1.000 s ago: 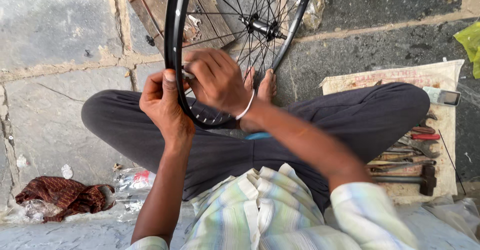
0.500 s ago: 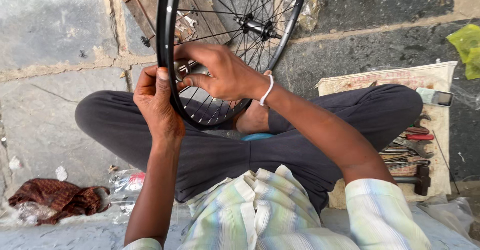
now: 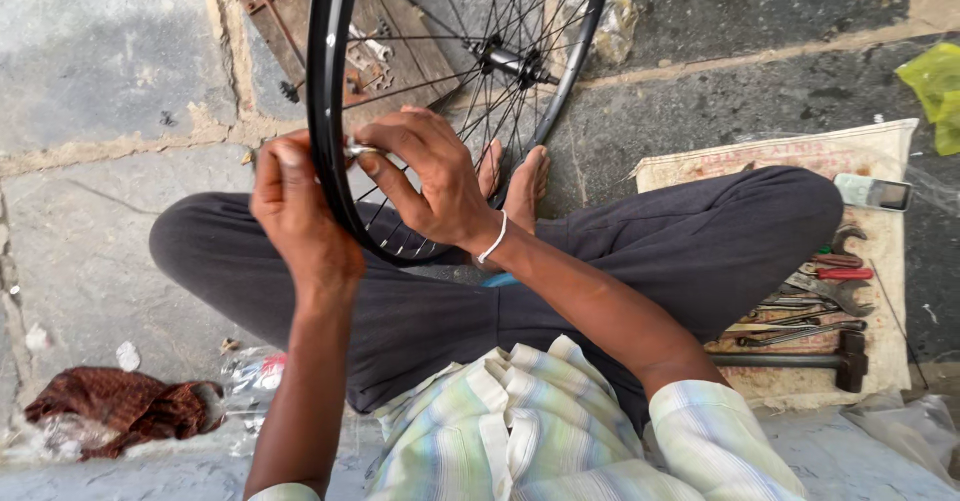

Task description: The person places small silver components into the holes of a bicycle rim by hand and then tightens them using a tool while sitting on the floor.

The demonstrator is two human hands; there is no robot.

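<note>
Your left hand (image 3: 295,211) grips the black rim of the bike wheel (image 3: 330,111) standing up between your knees, your right hand (image 3: 425,176) pinches a small shiny part at the thin, bendy spokes (image 3: 440,61), so I think holding the stiff, light rim is best.

Location: an open-air, ground-level bicycle repair spot. I sit cross-legged on a stone-slab floor (image 3: 90,251) with rough mortar joints. Beside my right knee, a printed cloth mat (image 3: 790,156) carries spanners and pliers (image 3: 825,286) and a hammer (image 3: 800,359). A spoked bicycle wheel (image 3: 330,111) stands upright before me. A brown rag (image 3: 110,406) and litter lie at my left.
</note>
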